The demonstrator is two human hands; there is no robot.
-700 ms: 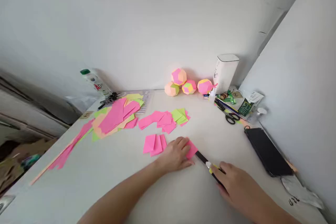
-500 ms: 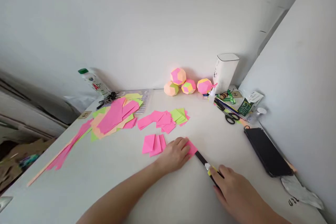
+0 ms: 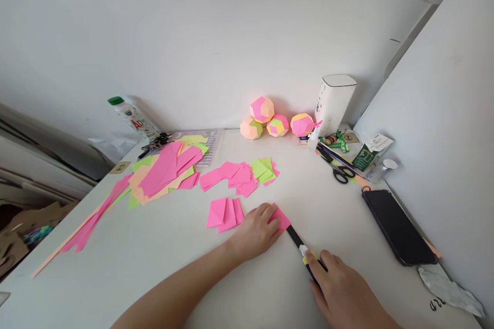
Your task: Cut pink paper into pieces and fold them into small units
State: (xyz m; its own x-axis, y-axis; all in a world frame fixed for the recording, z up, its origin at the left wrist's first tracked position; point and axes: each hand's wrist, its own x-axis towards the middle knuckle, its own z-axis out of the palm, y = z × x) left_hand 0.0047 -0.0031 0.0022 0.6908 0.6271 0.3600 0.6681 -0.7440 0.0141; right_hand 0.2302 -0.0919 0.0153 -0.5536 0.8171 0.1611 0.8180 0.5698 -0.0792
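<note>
A pink paper square (image 3: 283, 218) was pinned to the bench (image 3: 328, 205) by the left hand (image 3: 254, 230), closure unclear; the cutter (image 3: 303, 252) was clamped in the right hand (image 3: 341, 285), its blade (image 3: 295, 236) best kept low.

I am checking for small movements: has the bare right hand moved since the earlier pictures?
Yes, slightly: the right hand has moved left, farther from the flat, black rectangular phone.

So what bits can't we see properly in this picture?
All in the head view:
Pink paper: partly hidden under the left hand.
Knife handle: mostly covered by the right hand.
Knife tip: too small to tell whether it goes under the paper.
Green packet: print too small to read.
Shiny thing: cut off by the left edge.
</note>
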